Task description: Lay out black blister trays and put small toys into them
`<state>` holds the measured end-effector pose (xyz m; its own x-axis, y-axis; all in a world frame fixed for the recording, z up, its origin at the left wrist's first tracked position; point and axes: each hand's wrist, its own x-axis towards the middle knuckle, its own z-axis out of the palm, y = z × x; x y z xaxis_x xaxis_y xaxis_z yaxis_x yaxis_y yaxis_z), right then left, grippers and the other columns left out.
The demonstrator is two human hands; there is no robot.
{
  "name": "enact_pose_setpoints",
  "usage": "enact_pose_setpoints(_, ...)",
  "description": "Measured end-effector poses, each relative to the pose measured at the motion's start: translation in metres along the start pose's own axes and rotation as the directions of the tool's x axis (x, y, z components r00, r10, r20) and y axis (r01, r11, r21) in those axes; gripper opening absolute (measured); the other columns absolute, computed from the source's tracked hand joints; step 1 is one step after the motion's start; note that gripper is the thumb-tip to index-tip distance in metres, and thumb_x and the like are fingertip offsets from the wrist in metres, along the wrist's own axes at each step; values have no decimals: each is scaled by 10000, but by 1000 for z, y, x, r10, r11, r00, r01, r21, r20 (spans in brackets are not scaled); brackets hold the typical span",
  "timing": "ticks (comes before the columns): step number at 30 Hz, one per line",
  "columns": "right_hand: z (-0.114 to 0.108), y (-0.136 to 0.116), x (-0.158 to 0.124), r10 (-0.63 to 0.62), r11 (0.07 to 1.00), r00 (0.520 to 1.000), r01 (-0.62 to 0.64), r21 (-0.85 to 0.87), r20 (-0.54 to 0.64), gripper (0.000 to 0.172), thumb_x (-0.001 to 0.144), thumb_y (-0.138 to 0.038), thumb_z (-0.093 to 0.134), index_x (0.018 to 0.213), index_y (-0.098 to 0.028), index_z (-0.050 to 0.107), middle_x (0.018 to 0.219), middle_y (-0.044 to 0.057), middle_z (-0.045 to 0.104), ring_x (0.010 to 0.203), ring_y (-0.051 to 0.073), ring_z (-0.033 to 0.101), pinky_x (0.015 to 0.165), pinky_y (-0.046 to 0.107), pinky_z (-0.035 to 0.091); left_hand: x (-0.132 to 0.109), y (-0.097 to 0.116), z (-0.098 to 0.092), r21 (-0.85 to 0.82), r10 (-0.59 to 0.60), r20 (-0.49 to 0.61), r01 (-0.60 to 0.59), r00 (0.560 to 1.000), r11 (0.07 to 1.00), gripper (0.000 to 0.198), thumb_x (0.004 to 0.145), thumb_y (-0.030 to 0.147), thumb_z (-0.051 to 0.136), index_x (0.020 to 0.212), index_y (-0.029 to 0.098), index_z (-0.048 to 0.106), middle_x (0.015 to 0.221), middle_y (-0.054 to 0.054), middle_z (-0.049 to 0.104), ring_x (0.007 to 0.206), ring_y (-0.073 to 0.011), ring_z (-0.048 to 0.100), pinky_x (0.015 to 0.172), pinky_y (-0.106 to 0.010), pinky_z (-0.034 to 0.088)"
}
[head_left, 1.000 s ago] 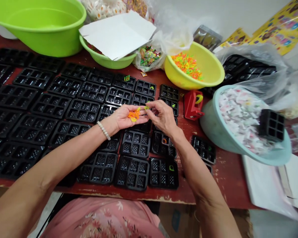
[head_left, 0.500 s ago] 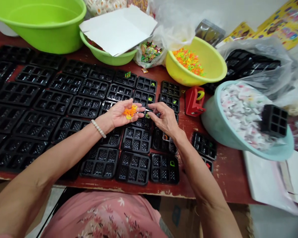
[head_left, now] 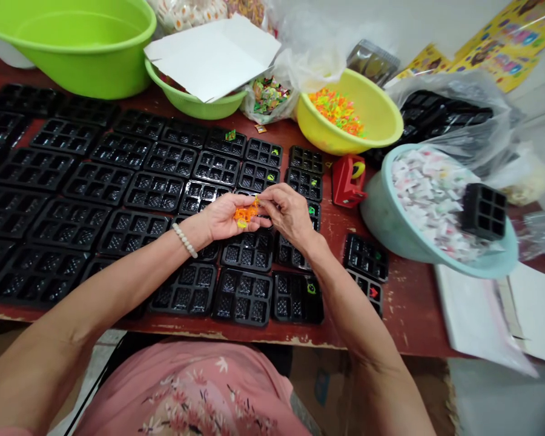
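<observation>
Palm up above the black trays, my left hand (head_left: pixel 224 217) carries a little heap of small orange and yellow plastic pieces (head_left: pixel 245 215). The fingertips of my right hand (head_left: pixel 289 215) meet at the edge of that palm, pinching a small yellow piece (head_left: pixel 256 201) from the heap. Beneath both hands lie black plastic trays (head_left: pixel 247 248) divided into compartments. Single green pieces sit in a few of them, such as the green ring (head_left: pixel 311 289) in the near right tray (head_left: pixel 295 303).
Rows of black trays cover the left of the red table (head_left: pixel 413 321). Along the back stand a large green tub (head_left: pixel 95 66), a yellow bowl (head_left: pixel 381 121) of bright pieces and a red tape dispenser (head_left: pixel 346 188). A pale blue basin (head_left: pixel 390 230) holds white packets.
My right hand has moved left from over a tray to my left palm and now pinches a yellow piece there. The whole view has shifted slightly.
</observation>
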<state>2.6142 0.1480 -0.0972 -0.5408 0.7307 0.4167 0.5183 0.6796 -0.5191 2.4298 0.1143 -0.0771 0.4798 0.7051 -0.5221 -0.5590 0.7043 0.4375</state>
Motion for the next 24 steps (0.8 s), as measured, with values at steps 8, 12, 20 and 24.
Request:
enact_pose_setpoints(8, -13, -5, -16, 17, 996, 999, -14, 87, -36, 133, 1014, -279, 633, 955, -222, 737, 993, 40, 754, 913, 186, 688, 868, 345, 551, -5, -8, -5, 118, 64, -30, -61, 997, 991, 143, 965, 36, 571, 918, 42, 705, 750, -107, 707, 550, -129, 669, 429, -162, 463)
enact_pose_setpoints(12, -18, -11, -27, 26, 996, 999, -22, 91, -44, 154, 1027, -312, 623, 969, -226, 737, 978, 42, 755, 908, 191, 694, 860, 344, 547, -6, -14, -4, 116, 101, -62, -93, 993, 989, 118, 955, 53, 627, 863, 67, 701, 713, -74, 689, 523, -112, 649, 398, -149, 424)
enact_pose_setpoints(20, -12, -11, -72, 81, 996, 994, -83, 24, 80, 133, 1006, -247, 625, 967, -204, 744, 994, 70, 762, 945, 221, 691, 892, 386, 540, -27, -19, -14, 169, 146, -142, -122, 979, 978, 133, 988, 137, 662, 896, 89, 744, 659, -36, 663, 487, -76, 601, 434, -148, 458)
enact_pose_setpoints(24, -6, -14, -78, 104, 995, 992, -103, -14, 76, 122, 988, -216, 632, 1019, -207, 750, 1009, 68, 769, 951, 222, 692, 894, 382, 539, -38, -25, -10, 255, 177, -130, -139, 976, 957, 70, 922, 60, 709, 973, 79, 753, 788, -79, 731, 544, -85, 641, 461, -159, 475)
